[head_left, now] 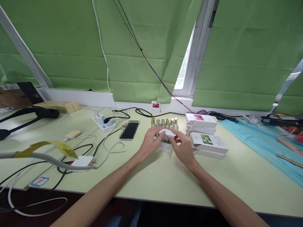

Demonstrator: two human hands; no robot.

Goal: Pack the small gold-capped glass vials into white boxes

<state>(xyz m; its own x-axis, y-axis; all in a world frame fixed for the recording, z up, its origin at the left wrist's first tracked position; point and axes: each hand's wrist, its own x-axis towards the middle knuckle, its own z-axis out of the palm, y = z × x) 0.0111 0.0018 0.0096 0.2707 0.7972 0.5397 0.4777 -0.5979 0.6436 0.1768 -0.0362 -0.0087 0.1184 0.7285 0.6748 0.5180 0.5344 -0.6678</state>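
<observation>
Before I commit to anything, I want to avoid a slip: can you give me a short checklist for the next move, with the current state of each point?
1. Both hands on the white box: ok, left hand and right hand meet at its top on the white box.
2. Box top fully closed: cannot tell, the hands cover part of it.
3. Bottles upright: ok, standing behind the box.
4. Right hand clear of the stacked boxes: cannot tell, they look very close.
5. Phone clear of the left hand: ok, it lies apart.

hands [151,138] and slim forearms [208,181] are bare, a small spot [127,167] marking the left forearm [111,186].
</observation>
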